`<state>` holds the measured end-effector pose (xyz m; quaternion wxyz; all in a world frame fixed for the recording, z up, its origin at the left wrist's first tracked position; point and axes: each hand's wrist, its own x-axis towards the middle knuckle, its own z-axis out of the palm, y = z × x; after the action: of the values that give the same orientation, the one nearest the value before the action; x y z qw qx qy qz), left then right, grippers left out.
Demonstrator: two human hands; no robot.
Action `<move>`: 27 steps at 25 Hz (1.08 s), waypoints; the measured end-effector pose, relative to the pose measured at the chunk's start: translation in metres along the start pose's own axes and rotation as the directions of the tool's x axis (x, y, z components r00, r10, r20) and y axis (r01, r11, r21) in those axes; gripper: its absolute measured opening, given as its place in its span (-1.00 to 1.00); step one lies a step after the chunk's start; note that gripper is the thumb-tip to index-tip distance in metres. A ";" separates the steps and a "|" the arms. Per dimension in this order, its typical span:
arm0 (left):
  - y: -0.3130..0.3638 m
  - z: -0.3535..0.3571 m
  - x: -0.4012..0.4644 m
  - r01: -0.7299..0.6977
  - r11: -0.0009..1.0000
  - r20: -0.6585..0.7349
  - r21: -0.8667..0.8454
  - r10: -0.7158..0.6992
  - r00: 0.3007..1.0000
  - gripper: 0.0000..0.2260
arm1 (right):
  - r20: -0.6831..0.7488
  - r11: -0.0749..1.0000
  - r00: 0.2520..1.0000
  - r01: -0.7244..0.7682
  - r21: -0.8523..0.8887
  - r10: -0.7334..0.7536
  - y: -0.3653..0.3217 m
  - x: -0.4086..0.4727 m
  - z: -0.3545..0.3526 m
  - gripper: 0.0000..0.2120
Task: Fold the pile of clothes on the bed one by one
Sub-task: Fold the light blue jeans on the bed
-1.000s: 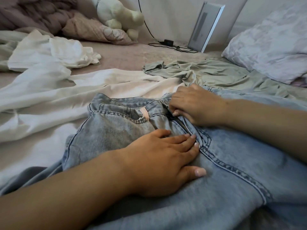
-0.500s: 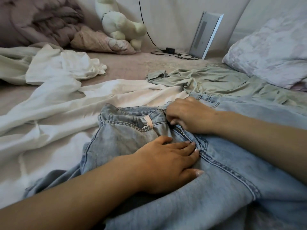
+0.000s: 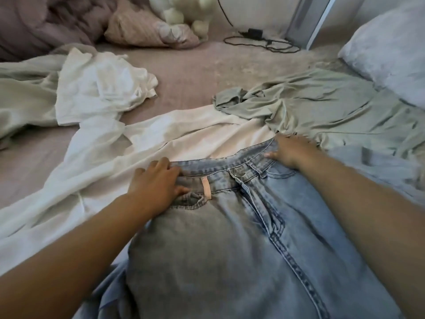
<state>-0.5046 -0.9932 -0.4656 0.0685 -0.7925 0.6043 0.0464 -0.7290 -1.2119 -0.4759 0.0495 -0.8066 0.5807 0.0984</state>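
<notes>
Light blue jeans (image 3: 241, 249) lie on the bed in front of me, waistband away from me, with a pink label showing inside. My left hand (image 3: 156, 185) grips the left end of the waistband, thumb on top and fingers curled over the edge. At the right end of the waistband my right hand (image 3: 289, 150) holds the denim, thumb pointing inward. A long white garment (image 3: 138, 143) is spread under and to the left of the jeans. A sage green garment (image 3: 333, 107) lies crumpled behind the right hand.
A crumpled white top (image 3: 99, 88) and a pale green cloth (image 3: 20, 93) lie at the left. A pale pillow (image 3: 391, 49) sits at the right, pink pillows (image 3: 142, 28) and a plush toy (image 3: 184, 12) at the back, beside a black cable (image 3: 259, 40). Mauve bedsheet (image 3: 195, 65) shows between.
Both hands moved apart from the fly to the two ends of the waistband and took hold of it. The waistband now lies stretched out straighter. The camera tilted lower.
</notes>
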 end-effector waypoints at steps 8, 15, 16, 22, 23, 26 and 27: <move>-0.028 -0.044 0.011 0.418 0.731 0.177 -0.540 -0.386 0.905 -0.71 | -0.061 0.944 0.998 0.045 0.326 -0.027 0.023 -0.005 -0.035 -0.82; -0.048 -0.139 0.058 0.453 0.550 0.130 -0.702 -0.526 0.840 -0.75 | -0.039 0.763 0.999 0.035 0.645 -0.013 0.045 0.026 -0.130 -0.72; -0.053 -0.150 0.072 0.428 0.557 0.098 -0.712 -0.525 0.846 -0.75 | -0.063 0.791 0.998 0.041 0.611 -0.003 0.043 0.036 -0.144 -0.73; -0.096 -0.201 0.166 0.303 0.692 -0.082 -0.655 -0.463 0.883 -0.76 | -0.008 0.516 0.981 -0.096 0.851 0.195 -0.002 0.100 -0.203 -0.71; -0.104 -0.203 0.186 0.292 0.707 -0.105 -0.645 -0.460 0.882 -0.75 | 0.011 0.423 0.973 -0.111 0.899 0.232 -0.009 0.115 -0.207 -0.72; -0.120 -0.197 0.238 0.306 0.740 -0.174 -0.599 -0.494 0.852 -0.73 | 0.006 0.322 0.969 -0.088 0.943 0.249 -0.027 0.164 -0.201 -0.81; -0.123 -0.194 0.254 0.317 0.746 -0.195 -0.585 -0.509 0.839 -0.73 | -0.009 0.315 0.968 -0.074 0.946 0.252 -0.033 0.184 -0.196 -0.82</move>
<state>-0.3208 -1.2343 -0.3078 -0.2505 -0.8904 0.3759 0.0564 -0.6218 -1.4100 -0.3260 0.4501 -0.5715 0.6107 -0.3129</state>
